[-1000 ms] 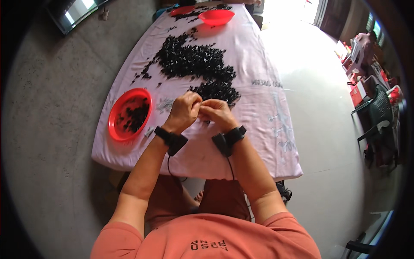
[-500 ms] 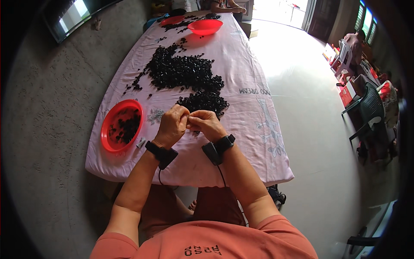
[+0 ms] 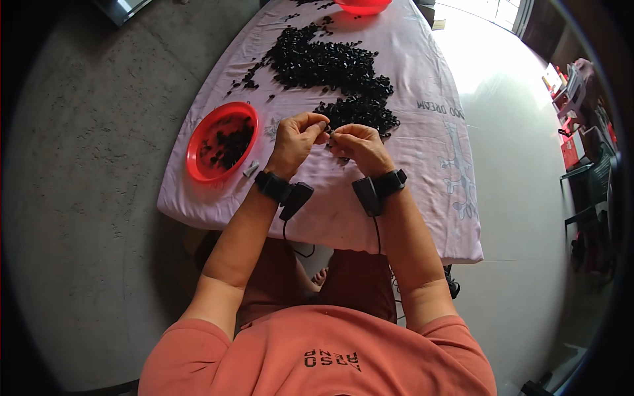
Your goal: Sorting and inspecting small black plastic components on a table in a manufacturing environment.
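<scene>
My left hand is closed in a pinch at the near edge of a heap of small black pieces, which look like plastic parts. Facing it, fingertips almost meeting, my right hand pinches too. Whatever sits between the fingers is too small and covered to make out. Both wrists wear a black strap with a boxy device. To the left of my left hand lies a red plastic basin with black pieces inside. Between basin and hand are a small grey cone-shaped object and a patch of tiny pale bits.
A pink-white cloth covers the long table. A larger pile of black pieces spreads beyond the near heap, and another red basin stands at the far end. Chairs and red boxes are at the right; a grey wall is left.
The view has shifted, so the table sits higher and further right. My hands, pressed together before, are now slightly apart at the fingertips, both still pinching.
</scene>
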A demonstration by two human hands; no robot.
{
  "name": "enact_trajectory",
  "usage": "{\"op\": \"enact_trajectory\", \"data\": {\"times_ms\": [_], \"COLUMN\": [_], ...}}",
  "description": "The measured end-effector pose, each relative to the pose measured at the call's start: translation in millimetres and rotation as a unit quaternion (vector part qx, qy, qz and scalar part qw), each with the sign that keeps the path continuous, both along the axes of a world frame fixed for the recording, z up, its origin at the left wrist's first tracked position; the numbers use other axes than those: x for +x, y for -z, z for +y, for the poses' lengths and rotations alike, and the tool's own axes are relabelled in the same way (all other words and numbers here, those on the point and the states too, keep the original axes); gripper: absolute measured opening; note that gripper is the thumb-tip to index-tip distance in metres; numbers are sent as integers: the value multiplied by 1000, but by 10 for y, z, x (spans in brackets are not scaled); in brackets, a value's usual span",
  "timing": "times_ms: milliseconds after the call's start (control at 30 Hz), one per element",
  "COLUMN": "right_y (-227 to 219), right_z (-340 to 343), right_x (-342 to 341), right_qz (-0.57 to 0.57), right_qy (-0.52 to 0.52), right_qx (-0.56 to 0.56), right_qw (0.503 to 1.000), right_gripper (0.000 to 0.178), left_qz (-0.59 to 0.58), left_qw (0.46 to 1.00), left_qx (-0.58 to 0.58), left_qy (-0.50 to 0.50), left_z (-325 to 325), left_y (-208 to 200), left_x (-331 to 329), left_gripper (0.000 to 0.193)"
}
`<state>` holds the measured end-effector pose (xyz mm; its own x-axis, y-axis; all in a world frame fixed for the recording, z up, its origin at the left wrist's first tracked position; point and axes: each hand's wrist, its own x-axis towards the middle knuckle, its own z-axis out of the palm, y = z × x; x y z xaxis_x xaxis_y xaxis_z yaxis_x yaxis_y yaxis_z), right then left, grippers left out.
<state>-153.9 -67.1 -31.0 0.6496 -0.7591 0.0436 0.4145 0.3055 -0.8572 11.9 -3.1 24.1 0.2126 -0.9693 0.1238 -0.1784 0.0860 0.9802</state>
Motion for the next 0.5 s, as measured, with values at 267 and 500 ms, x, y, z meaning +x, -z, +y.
{"op": "enact_trajectory", "data": {"times_ms": [267,500], "right_y": [3,-7], "right_z": [-6,17], "right_x": [16,4], "right_qz": [14,43], "right_qy": [-14,-4], "right_qx": [-20,-37], "right_qw": [1000,998], "right_gripper": [13,13], "left_qz": [77,-9], "left_qw": [996,1000], "left_qx": [42,-13], "left_qy": [6,-1], "left_z": [56,64], "left_y": [71,115], "left_x": [39,-28], "left_gripper": [12,12]}}
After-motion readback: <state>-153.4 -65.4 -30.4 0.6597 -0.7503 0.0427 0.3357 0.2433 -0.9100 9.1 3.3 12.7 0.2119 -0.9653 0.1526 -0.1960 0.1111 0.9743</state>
